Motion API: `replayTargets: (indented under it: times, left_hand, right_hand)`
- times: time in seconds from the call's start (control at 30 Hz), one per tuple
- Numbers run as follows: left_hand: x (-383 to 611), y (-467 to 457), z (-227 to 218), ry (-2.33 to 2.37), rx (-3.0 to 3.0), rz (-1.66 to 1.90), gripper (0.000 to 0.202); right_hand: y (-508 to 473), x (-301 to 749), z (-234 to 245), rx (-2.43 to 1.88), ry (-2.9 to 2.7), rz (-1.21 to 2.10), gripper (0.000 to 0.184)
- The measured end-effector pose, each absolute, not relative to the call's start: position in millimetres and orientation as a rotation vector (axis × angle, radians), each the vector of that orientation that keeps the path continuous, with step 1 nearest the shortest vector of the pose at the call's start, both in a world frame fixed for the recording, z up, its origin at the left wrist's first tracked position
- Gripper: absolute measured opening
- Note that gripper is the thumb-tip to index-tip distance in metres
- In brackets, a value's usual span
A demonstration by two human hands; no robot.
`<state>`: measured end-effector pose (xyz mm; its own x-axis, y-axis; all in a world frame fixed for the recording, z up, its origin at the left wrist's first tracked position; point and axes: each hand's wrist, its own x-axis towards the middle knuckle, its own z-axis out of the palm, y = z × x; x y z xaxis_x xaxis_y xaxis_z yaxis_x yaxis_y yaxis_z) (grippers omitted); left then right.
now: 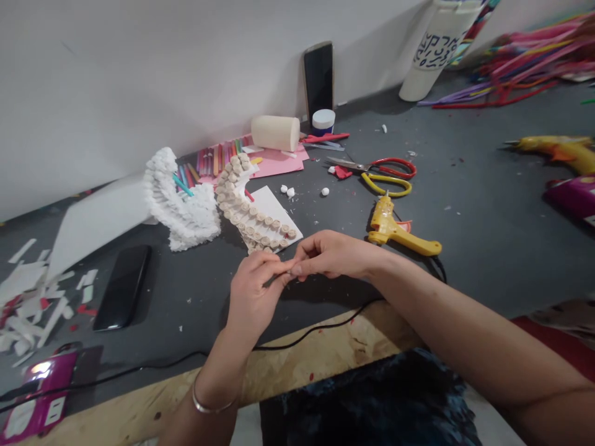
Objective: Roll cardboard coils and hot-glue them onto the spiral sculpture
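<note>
My left hand [258,285] and my right hand [328,254] meet fingertip to fingertip above the dark tabletop [204,297], near its front edge. Both are closed in a pinch on something tiny between them, mostly hidden by the fingers. Just beyond them lies a curved piece covered with beige rolled discs [246,210], partly over a white card [274,207]. Left of it sits a curved piece covered in white fluffy bits [179,207]. A yellow glue gun [400,232] rests beside my right wrist, with red-and-yellow-handled scissors [379,170] behind it.
A black phone [123,285] and white paper scraps [35,310] lie at left. A black cable [316,331] runs along the front edge. At the back are a cream cylinder [274,132], an upright phone [319,80] and a white tumbler [437,52]. Another glue gun [558,148] is at right.
</note>
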<state>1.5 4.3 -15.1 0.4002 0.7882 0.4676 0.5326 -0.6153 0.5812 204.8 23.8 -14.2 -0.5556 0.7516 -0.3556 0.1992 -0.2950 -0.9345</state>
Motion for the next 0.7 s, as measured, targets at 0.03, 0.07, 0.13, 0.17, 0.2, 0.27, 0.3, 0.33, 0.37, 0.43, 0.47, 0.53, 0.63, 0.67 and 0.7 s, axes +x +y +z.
replayTargets:
  times: [0.03,0.07,0.13,0.17,0.2,0.27,0.3,0.33,0.37,0.43,0.47,0.53,0.63,0.67,0.7]
  left_hand:
    - [1.8,4.2,-14.5,1.140,2.268,1.058,0.005]
    - [2.2,4.1,-13.8,1.130,2.213,1.065,0.003]
    - [3.1,4.0,-12.5,1.103,2.104,1.079,0.002]
    - [3.5,4.0,-12.3,1.093,2.045,1.092,0.004]
    - [3.8,4.1,-12.7,1.085,1.982,1.106,0.005]
    - [4.3,4.2,-15.9,1.064,1.845,1.133,0.006]
    - [4.4,4.3,-18.7,1.046,1.773,1.143,0.007]
    - [4.6,4.4,-22.0,1.023,1.700,1.147,0.007]
    - [4.8,4.5,-25.6,0.993,1.633,1.147,0.008]
    - [5.4,4.9,-31.9,0.941,1.532,1.140,0.009]
    - [5.9,5.3,-33.7,0.921,1.508,1.141,0.009]
    - [6.8,6.4,-33.6,0.908,1.538,1.155,0.007]
    - [6.5,8.3,-25.6,0.953,1.786,1.173,0.007]
    - [5.6,8.7,-22.2,0.978,1.899,1.154,0.007]
    - [4.4,8.8,-19.0,1.002,2.011,1.119,0.009]
  right_hand:
    - [24.2,205.3,-14.5,-1.177,-1.551,1.924,0.028]
    - [24.5,206.0,-14.9,-1.152,-1.537,1.947,0.030]
    - [25.0,207.2,-16.2,-1.061,-1.489,2.012,0.032]
    - [25.3,207.7,-17.0,-1.002,-1.463,2.049,0.032]
    - [25.6,208.0,-18.0,-0.945,-1.439,2.080,0.031]
    - [25.8,208.2,-19.7,-0.867,-1.397,2.119,0.028]
    - [25.6,207.9,-20.4,-0.853,-1.380,2.126,0.027]
    - [25.3,207.4,-21.0,-0.853,-1.362,2.128,0.026]
    - [24.9,206.7,-21.4,-0.857,-1.346,2.131,0.026]
    - [23.9,205.2,-21.8,-0.861,-1.323,2.136,0.026]
    - [23.5,204.5,-21.9,-0.858,-1.318,2.130,0.026]
    - [23.3,203.8,-22.2,-0.857,-1.315,2.102,0.025]
    - [24.8,204.9,-22.1,-0.897,-1.332,2.039,0.022]
    - [25.4,205.7,-21.7,-0.921,-1.347,2.021,0.021]
    - [26.0,206.5,-21.3,-0.949,-1.371,1.999,0.021]
